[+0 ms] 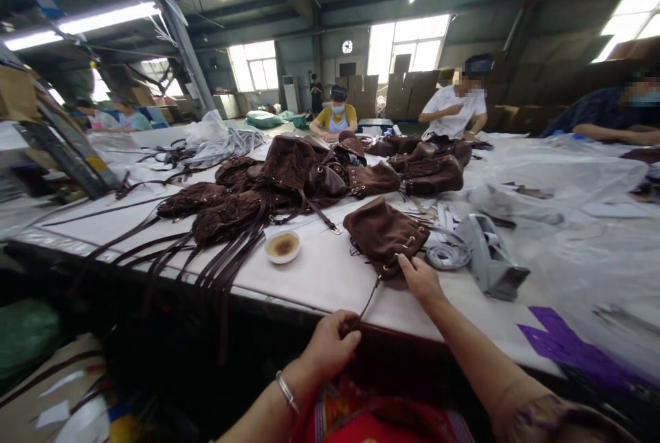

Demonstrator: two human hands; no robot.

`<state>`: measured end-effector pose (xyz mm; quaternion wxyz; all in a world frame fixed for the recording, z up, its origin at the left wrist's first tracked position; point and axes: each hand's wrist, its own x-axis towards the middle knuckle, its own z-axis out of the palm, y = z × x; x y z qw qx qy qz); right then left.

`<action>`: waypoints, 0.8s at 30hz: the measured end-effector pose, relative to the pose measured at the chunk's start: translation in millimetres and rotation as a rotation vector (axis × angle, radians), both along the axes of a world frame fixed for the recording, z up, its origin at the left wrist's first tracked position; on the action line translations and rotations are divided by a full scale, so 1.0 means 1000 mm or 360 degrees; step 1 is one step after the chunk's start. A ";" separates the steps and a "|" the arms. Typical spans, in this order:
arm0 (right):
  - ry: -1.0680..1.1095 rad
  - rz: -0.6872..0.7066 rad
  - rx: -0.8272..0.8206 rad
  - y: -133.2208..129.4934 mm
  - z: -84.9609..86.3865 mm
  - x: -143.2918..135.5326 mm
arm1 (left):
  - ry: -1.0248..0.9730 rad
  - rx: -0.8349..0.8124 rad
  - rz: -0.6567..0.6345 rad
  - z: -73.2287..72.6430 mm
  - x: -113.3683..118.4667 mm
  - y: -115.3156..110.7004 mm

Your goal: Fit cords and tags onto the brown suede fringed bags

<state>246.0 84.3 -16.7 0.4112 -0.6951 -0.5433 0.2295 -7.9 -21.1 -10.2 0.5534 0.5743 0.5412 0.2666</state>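
Note:
A brown drawstring bag [379,233] with metal eyelets lies on the white table in front of me. My right hand [420,279] grips its edge beside an eyelet, thumb and fingers closed on it. From the bag a thin dark cord [370,302] runs down toward me, and my left hand [333,343] pinches its lower end just off the table's front edge. The cord looks stretched between bag and fingers. Left of the bag sits a small white dish [282,247] with brownish stuff in it.
Brown bags [289,168] lie heaped mid-table, their straps [221,257] hanging over the front edge. On the right are a grey tape dispenser [492,257], a tape roll [446,250], purple pieces [557,336] and clear plastic sheeting [592,236]. Several people work across the table.

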 end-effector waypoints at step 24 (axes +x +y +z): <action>0.0450 0.0743 -0.0334 -0.174 -0.004 -0.029 | 0.0249 0.1102 0.0034 0.033 0.033 -0.008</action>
